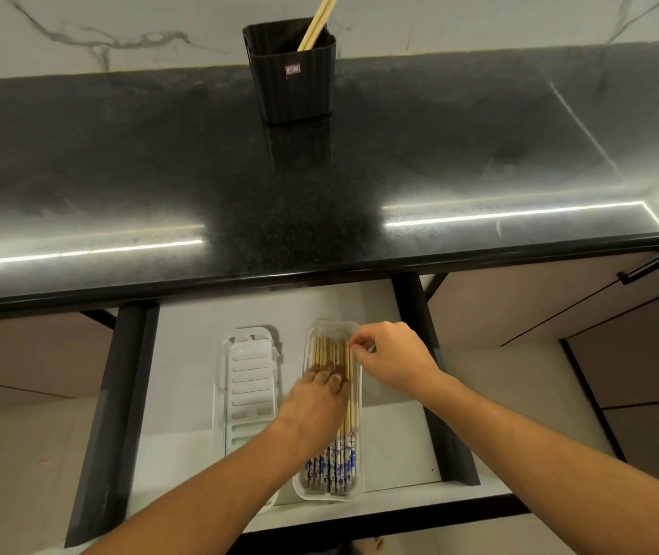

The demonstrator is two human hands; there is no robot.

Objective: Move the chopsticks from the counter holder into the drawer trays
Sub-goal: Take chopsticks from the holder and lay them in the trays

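In the open drawer [207, 314] below the black counter [319, 194], furthest left, lies a slotted white tray [249, 378] with nothing in it that I can see. Just beside it on the right sits a second white tray [355, 486], packed with wooden chopsticks [329, 354] laid lengthwise, their blue-and-white patterned ends towards the person. The left hand [315, 398] lies flat across the middle of that bundle, fingers spread and pressing down, gripping nothing. The right hand [392, 354] is at the tray's far right edge, thumb and forefinger pinched narrow on what looks like the tip of the outermost chopstick; whether it truly holds it I cannot tell.

The step in hand seems to be settling a freshly laid lot, squaring the sticks so they lie level inside the tray.

Up on the counter, towards the back wall, the ribbed black holder [293, 80] stands upright with a few pale chopsticks [319, 20] leaning out of it, so the job is mostly done but not finished. Next, I judge, a hand must reach up over the counter edge, lift those last sticks clear, and bring them down, perhaps into the vacant left tray, since the right one looks nearly full.
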